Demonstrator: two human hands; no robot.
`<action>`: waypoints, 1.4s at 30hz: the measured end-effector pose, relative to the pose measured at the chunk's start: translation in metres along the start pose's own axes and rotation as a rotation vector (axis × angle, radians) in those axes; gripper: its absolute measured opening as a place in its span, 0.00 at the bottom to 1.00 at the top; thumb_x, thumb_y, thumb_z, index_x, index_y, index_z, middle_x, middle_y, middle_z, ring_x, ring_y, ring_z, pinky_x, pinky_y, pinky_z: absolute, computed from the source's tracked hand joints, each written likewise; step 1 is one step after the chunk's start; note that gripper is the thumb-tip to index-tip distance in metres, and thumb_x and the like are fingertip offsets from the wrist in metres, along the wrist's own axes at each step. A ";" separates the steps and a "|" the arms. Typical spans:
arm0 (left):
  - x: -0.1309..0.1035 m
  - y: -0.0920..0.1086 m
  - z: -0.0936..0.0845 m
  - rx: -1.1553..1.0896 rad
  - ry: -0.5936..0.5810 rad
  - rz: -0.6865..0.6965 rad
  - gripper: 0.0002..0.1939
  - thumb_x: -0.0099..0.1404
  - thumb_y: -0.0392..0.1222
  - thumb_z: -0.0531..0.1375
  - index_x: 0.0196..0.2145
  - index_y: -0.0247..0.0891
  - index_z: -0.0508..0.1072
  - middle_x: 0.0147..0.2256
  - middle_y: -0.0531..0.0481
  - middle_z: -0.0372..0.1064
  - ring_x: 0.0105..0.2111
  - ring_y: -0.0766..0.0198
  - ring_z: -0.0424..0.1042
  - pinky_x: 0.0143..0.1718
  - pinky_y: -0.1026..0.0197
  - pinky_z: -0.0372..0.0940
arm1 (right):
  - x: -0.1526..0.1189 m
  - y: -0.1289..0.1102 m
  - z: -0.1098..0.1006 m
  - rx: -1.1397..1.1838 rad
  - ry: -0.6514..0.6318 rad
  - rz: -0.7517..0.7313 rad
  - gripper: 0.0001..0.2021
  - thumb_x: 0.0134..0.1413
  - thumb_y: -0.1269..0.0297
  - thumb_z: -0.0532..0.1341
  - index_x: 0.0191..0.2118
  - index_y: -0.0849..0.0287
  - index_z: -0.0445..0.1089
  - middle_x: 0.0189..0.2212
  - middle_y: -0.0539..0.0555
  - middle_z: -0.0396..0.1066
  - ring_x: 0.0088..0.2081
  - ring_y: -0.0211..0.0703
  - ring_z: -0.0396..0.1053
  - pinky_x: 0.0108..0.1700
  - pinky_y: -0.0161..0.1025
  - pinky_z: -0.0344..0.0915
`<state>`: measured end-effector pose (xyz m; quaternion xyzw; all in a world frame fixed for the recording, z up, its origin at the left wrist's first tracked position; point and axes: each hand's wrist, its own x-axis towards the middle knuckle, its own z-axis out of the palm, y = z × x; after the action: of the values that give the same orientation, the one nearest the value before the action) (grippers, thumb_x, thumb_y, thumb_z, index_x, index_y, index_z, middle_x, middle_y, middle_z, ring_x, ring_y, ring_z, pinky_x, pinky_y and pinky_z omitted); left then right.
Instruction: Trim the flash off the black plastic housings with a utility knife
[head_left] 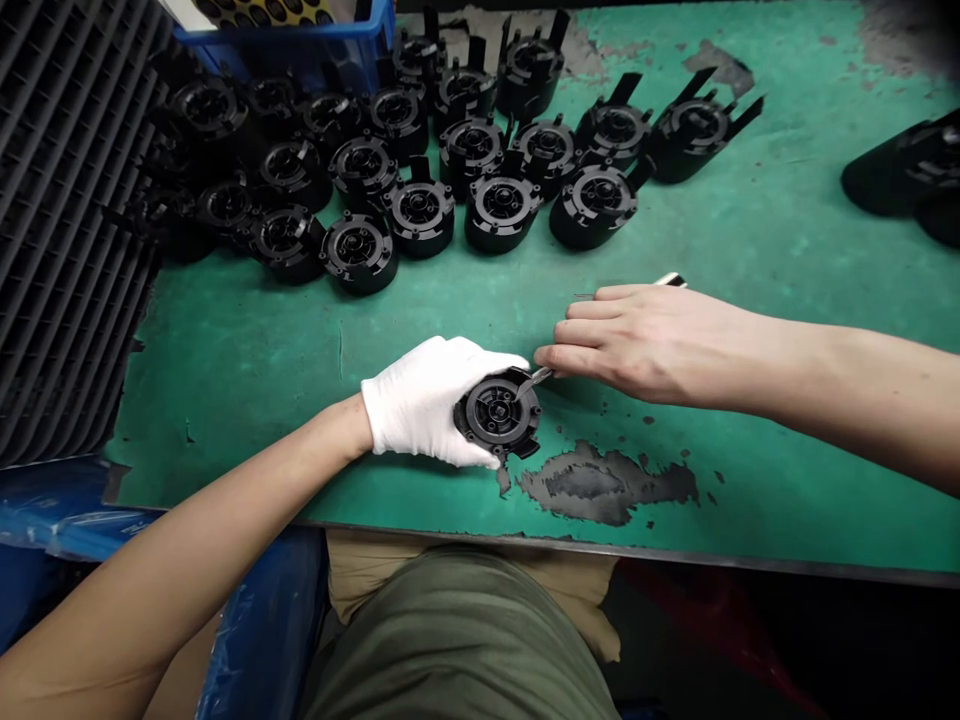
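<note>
My left hand (424, 400), in a white glove, is closed round a black round plastic housing (501, 412) near the front of the table. The housing's ribbed round face points up toward me. My bare right hand (626, 335) grips a slim tool with a narrow metal blade (536, 380), which looks like a trimming knife. Its tip reaches the upper right part of the housing's face; whether it touches cannot be made out. The light-coloured end of the handle (671, 281) sticks out behind my knuckles.
Several similar black housings (502, 205) stand in rows across the back left of the green table (750, 330). Others (907, 165) lie at the right edge. A blue bin (300, 50) is behind them, and a dark slatted rack (60, 240) borders the left. Worn patches (589, 483) mark the tabletop.
</note>
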<state>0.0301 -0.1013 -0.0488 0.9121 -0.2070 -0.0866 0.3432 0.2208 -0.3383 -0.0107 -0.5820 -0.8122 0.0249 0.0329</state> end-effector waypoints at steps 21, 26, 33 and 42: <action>-0.002 -0.004 0.005 0.034 0.042 0.006 0.48 0.56 0.69 0.75 0.66 0.43 0.70 0.53 0.43 0.83 0.51 0.41 0.83 0.53 0.48 0.74 | -0.020 -0.037 0.007 -0.086 0.015 0.181 0.12 0.77 0.70 0.53 0.49 0.59 0.75 0.31 0.53 0.70 0.33 0.45 0.65 0.37 0.43 0.58; -0.002 -0.003 0.004 0.036 0.041 0.006 0.47 0.56 0.69 0.75 0.66 0.43 0.71 0.51 0.43 0.83 0.51 0.41 0.84 0.52 0.49 0.74 | -0.017 -0.040 0.009 -0.040 0.073 0.191 0.13 0.79 0.66 0.53 0.48 0.59 0.75 0.30 0.52 0.69 0.32 0.44 0.64 0.35 0.42 0.57; -0.001 -0.002 0.003 0.024 0.023 0.003 0.47 0.56 0.68 0.75 0.65 0.43 0.71 0.51 0.45 0.83 0.50 0.42 0.84 0.51 0.50 0.73 | -0.020 -0.040 0.013 -0.041 0.088 0.172 0.14 0.81 0.63 0.54 0.49 0.62 0.76 0.31 0.52 0.70 0.32 0.44 0.65 0.37 0.42 0.59; 0.001 0.000 0.001 0.029 0.002 -0.003 0.44 0.57 0.67 0.75 0.63 0.44 0.72 0.50 0.45 0.83 0.49 0.42 0.84 0.49 0.51 0.72 | -0.018 -0.045 0.011 -0.129 0.067 0.170 0.13 0.78 0.71 0.54 0.51 0.63 0.76 0.31 0.52 0.70 0.32 0.45 0.64 0.37 0.43 0.59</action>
<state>0.0308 -0.1021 -0.0500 0.9173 -0.2066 -0.0830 0.3301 0.1828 -0.3698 -0.0184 -0.6502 -0.7582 -0.0440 0.0204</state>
